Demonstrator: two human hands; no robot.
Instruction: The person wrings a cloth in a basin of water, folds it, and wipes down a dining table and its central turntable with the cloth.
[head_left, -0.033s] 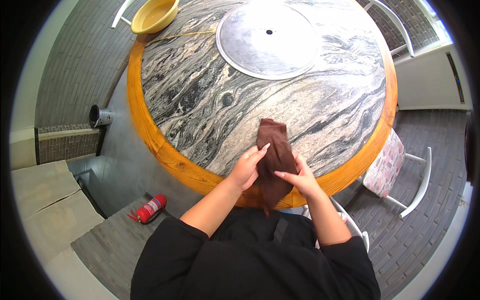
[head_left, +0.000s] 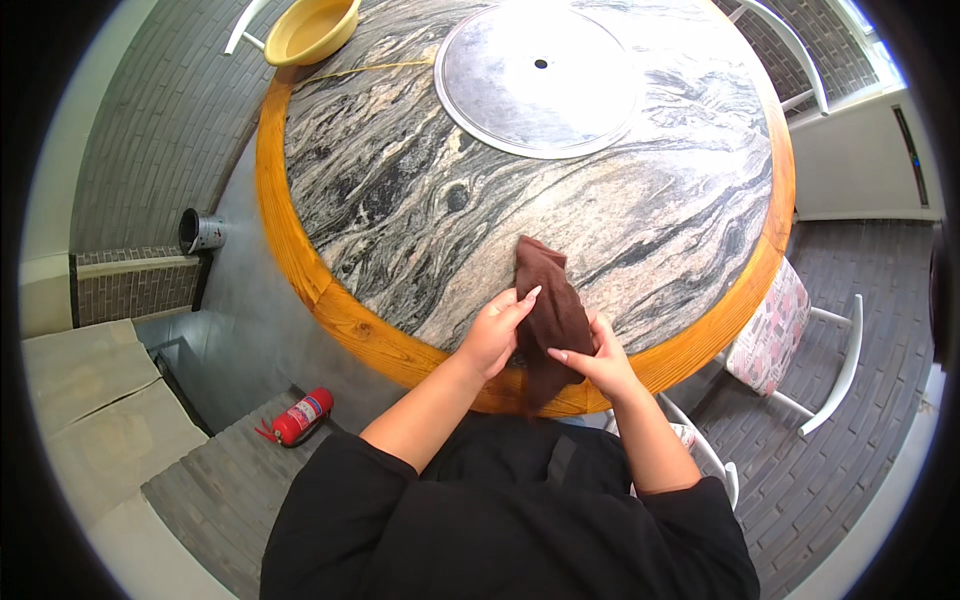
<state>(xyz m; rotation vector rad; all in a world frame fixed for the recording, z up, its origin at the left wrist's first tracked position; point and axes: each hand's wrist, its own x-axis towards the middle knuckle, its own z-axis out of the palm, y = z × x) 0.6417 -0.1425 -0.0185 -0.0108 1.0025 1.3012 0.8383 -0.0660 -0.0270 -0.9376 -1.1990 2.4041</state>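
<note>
A folded brown cloth (head_left: 548,305) is stretched between my hands above the near edge of the round table (head_left: 340,330). My left hand (head_left: 490,335) pinches its left side, thumb lying on top and the other fingers underneath. On the opposite side my right hand (head_left: 603,360) grips it the same way, thumb across the front. The cloth's far end points toward the middle of the table. Its loose lower end hangs over the wooden rim toward my body. Fingers beneath the cloth are hidden.
A round metal disc (head_left: 500,110) with a central hole lies on the marbled tabletop. A yellow basin (head_left: 310,35) stands at the far left edge. A red fire extinguisher (head_left: 300,418) lies on the floor at left. A chair with a patterned seat (head_left: 770,330) stands at right.
The cloth has shifted slightly in my hands: its far end is narrower and more crumpled, and the hanging lower end looks wider. Both hands stay almost in place.
</note>
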